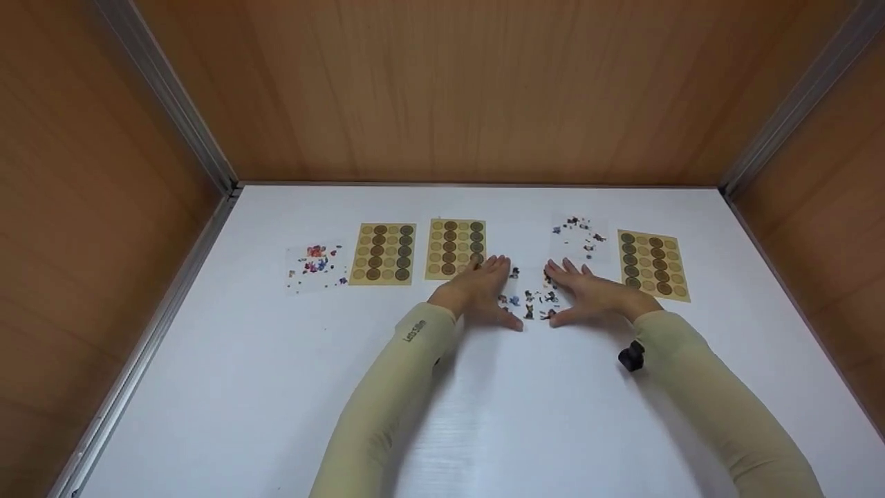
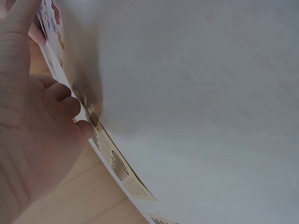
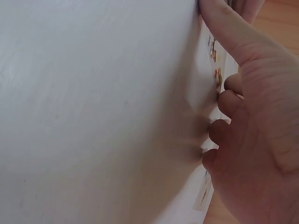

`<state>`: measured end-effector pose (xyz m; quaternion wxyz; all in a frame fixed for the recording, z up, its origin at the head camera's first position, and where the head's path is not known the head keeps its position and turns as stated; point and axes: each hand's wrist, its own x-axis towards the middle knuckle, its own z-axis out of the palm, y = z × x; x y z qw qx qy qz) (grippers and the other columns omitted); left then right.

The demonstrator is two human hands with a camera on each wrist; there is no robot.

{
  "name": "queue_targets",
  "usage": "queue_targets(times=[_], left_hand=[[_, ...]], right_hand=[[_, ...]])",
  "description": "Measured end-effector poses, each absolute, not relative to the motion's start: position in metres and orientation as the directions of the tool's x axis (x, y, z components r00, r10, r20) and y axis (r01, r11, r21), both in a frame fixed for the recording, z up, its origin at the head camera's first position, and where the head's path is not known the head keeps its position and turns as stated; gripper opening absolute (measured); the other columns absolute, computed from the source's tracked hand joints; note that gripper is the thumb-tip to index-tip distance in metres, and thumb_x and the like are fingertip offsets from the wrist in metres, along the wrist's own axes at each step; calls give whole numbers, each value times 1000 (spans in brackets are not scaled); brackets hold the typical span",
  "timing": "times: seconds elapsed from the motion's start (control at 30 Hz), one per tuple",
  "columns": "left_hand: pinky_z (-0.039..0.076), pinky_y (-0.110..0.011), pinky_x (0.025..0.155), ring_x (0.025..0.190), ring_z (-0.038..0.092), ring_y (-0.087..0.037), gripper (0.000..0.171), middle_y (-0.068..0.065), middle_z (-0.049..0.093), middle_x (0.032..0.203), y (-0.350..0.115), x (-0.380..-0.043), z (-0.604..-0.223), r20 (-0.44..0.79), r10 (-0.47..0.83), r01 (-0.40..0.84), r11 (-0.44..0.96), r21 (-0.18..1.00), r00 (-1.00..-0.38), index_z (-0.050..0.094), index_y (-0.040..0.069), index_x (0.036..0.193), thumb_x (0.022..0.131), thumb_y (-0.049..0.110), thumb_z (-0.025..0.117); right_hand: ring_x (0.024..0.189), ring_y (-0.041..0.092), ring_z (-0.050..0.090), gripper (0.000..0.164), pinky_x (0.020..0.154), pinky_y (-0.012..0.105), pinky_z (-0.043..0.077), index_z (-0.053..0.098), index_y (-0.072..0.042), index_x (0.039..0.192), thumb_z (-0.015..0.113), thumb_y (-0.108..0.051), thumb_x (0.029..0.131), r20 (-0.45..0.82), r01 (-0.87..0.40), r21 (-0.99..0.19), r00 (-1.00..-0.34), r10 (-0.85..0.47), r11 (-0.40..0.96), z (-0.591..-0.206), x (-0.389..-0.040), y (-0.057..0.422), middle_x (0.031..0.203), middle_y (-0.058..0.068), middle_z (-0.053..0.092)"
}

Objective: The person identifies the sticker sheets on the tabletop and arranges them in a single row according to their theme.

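Observation:
Between the two hands, in the head view, lies a clear sticker sheet [image 1: 529,297] printed with small cartoon figures. My left hand [image 1: 484,287] rests at its left side, fingers spread and pointing away from the body. Its fingertips overlap the lower right corner of a tan sheet of round stickers [image 1: 449,242]. On the opposite side, my right hand [image 1: 588,294] spreads its fingers and thumb along the clear sheet's right edge. The right wrist view shows the fingertips [image 3: 216,133] down at the white surface. Neither hand grips anything.
Another tan round-sticker sheet [image 1: 377,263] lies to the left, with a clear sticker sheet [image 1: 297,270] beyond it. A second clear sticker sheet [image 1: 577,242] sits behind my right hand, and a tan sheet [image 1: 657,266] lies farther right. Wooden panels [image 1: 442,90] enclose the white table [image 1: 511,429].

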<state>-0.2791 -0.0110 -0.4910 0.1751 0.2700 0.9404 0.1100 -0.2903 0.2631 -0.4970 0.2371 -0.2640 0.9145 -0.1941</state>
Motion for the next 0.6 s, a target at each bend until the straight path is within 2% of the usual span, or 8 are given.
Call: queue_targets(times=[0.17, 0.43, 0.6], left_hand=[[2, -44, 125, 155, 7, -22, 133, -9, 9, 169, -12, -279, -494, -252, 553, 493, 829, 265, -794, 8, 7, 163, 72, 83, 66], [2, -43, 125, 155, 7, -22, 130, -9, 10, 169, -10, -279, -494, -254, 560, 502, 825, 259, -789, 9, 7, 163, 73, 82, 66], [1, -42, 125, 155, 6, -22, 127, -9, 10, 169, -9, -279, -494, -257, 565, 505, 821, 265, -784, 10, 8, 163, 74, 80, 65]], right_hand=[[152, 44, -4, 116, 122, 59, -1, 11, -8, 163, 78, -58, 83, -311, -425, -478, -736, -601, 769, -498, -289, 261, 168, 18, 0], [149, 51, -6, 117, 121, 63, 0, 9, -15, 164, 77, -61, 81, -334, -380, -489, -750, -571, 785, -500, -288, 263, 167, 22, -6], [150, 47, -8, 115, 121, 61, -2, 8, -15, 164, 76, -60, 83, -332, -377, -507, -744, -580, 775, -499, -287, 263, 168, 17, -7]])
